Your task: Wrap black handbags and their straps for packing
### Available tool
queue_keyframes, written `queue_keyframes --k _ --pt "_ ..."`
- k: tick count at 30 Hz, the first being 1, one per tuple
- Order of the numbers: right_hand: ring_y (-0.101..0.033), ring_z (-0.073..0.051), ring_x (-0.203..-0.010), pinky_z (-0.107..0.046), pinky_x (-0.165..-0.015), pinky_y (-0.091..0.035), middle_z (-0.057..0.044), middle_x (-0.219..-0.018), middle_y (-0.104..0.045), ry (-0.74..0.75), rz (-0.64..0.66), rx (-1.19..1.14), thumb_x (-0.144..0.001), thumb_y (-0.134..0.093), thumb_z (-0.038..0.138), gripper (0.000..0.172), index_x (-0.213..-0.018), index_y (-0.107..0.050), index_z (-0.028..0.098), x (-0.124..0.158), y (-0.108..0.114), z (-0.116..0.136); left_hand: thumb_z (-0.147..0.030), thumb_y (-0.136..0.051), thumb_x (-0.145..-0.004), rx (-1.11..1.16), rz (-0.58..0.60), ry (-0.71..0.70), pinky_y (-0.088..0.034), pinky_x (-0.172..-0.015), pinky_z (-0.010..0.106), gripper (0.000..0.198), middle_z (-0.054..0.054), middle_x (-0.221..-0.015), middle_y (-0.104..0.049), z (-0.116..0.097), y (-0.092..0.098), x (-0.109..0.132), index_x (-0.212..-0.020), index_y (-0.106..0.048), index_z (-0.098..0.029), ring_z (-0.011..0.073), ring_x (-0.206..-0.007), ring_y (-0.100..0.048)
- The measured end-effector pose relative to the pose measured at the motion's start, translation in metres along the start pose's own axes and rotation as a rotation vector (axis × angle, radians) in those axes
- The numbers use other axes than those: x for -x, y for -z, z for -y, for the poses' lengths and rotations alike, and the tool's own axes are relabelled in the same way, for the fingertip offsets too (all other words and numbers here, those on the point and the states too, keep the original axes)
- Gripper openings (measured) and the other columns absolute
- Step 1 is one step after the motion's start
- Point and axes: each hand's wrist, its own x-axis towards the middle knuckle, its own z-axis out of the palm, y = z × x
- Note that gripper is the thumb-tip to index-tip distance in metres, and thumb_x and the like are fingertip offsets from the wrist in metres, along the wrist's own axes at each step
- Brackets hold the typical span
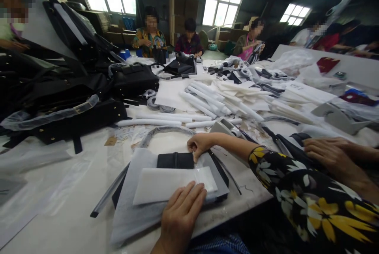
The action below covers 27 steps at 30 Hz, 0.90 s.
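- Black, with a band round its middle, the small folded piece (167,160) lies just left of the right hand (197,147) and past the fingertips of the left hand (185,212).
- The right hand has its fingers curled at the end of the folded piece. It touches there, but I cannot tell if it pinches or just presses.
- The left hand is flat, with its fingers out straight, on the near edge of the white pad (160,185).
- The two hands are near each other but do not touch.
- The white pad sits between the hands and reaches out to the left. Its right end looks shiny, like plastic.
- A thin grey sheet (127,206) is under the pad and the folded piece, and sticks out left of the left hand.
- Something flat and dark (223,195) pokes out from under the sheet, right of the left hand.
- A wrapped loop (160,129) curves just past the right hand, on its left side.
- White rolls (204,100) make a pile beyond both hands.
- Black bags (83,122) are heaped far to the left of the hands.
- Another person's hands (328,159) are well right of the right hand, by dark things.
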Motion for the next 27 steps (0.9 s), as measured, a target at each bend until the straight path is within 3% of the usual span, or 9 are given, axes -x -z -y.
queue_keyframes --k 2,5,8,12,17,21,24,27 --pt "-0.062 -0.012 -0.070 -0.019 -0.063 -0.041 0.003 -0.080 -0.071 -0.002 -0.065 -0.017 -0.062 -0.087 0.045 0.044 -0.095 -0.073 0.020 0.004 0.007 0.001 -0.014 -0.047 -0.100 -0.033 -0.009 -0.014 -0.044 -0.101 0.030 0.028 0.001 -0.132 -0.067 -0.001 0.001 -0.002 -0.112 -0.071 -0.023 0.0176 -0.116 -0.065" --pt "-0.066 -0.018 -0.083 -0.025 -0.073 -0.044 -0.006 -0.093 -0.074 -0.057 -0.279 -0.005 -0.081 -0.074 0.031 0.028 -0.104 -0.073 0.014 0.023 0.009 0.008 -0.016 -0.042 -0.102 -0.047 -0.025 -0.013 -0.043 -0.102 0.029 0.032 -0.001 -0.128 -0.069 -0.002 -0.001 -0.003 -0.109 -0.072 -0.024 0.0164 -0.114 -0.066" --pt "-0.067 -0.021 -0.098 -0.029 -0.084 -0.046 -0.012 -0.109 -0.073 -0.061 -0.436 -0.011 -0.090 -0.063 0.033 0.037 -0.121 -0.067 0.014 0.046 -0.010 0.020 -0.015 -0.043 -0.102 -0.026 -0.068 -0.001 -0.042 -0.105 0.029 0.032 -0.002 -0.119 -0.073 -0.001 -0.007 0.002 -0.111 -0.072 -0.025 0.0162 -0.112 -0.067" --pt "-0.066 -0.027 -0.108 -0.034 -0.092 -0.047 -0.012 -0.117 -0.072 0.038 -0.410 -0.013 -0.078 -0.075 0.049 0.067 -0.135 -0.060 0.019 0.056 -0.046 0.026 -0.011 -0.043 -0.101 -0.006 -0.066 -0.009 -0.040 -0.106 0.029 0.036 0.000 -0.117 -0.074 0.001 -0.008 0.006 -0.125 -0.066 -0.024 0.0159 -0.113 -0.067" --pt "-0.068 -0.023 -0.106 -0.029 -0.092 -0.048 -0.007 -0.114 -0.074 0.130 -0.393 -0.078 -0.080 -0.075 0.043 0.057 -0.132 -0.063 0.022 0.046 -0.053 0.017 -0.007 -0.048 -0.097 0.007 0.003 0.011 -0.043 -0.101 0.030 0.040 0.001 -0.117 -0.074 0.001 -0.003 0.004 -0.131 -0.061 -0.022 0.0182 -0.113 -0.067" --pt "-0.061 -0.024 -0.118 -0.036 -0.103 -0.043 -0.013 -0.126 -0.068 0.066 -0.601 -0.087 -0.094 -0.059 0.028 0.041 -0.134 -0.061 0.016 0.070 -0.058 0.034 -0.007 -0.047 -0.097 0.012 -0.020 0.006 -0.043 -0.101 0.030 0.036 0.002 -0.114 -0.075 0.000 -0.002 0.002 -0.127 -0.063 -0.019 0.0184 -0.111 -0.068" --pt "-0.062 -0.023 -0.115 -0.038 -0.104 -0.044 -0.012 -0.122 -0.069 0.058 -0.785 -0.076 -0.099 -0.051 0.028 0.033 -0.126 -0.066 0.017 0.105 -0.089 0.060 -0.010 -0.050 -0.097 -0.006 -0.022 -0.007 -0.042 -0.101 0.029 0.032 0.002 -0.112 -0.076 0.000 0.000 -0.002 -0.125 -0.064 -0.017 0.0176 -0.108 -0.069" --pt "-0.062 -0.022 -0.117 -0.039 -0.108 -0.043 -0.009 -0.121 -0.070 0.122 -0.894 0.010 -0.098 -0.053 0.030 0.033 -0.128 -0.064 0.020 0.129 -0.141 0.081 -0.014 -0.052 -0.097 -0.011 -0.020 -0.030 -0.040 -0.103 0.029 0.027 0.004 -0.112 -0.076 -0.001 0.002 -0.005 -0.121 -0.066 -0.016 0.0175 -0.105 -0.070"
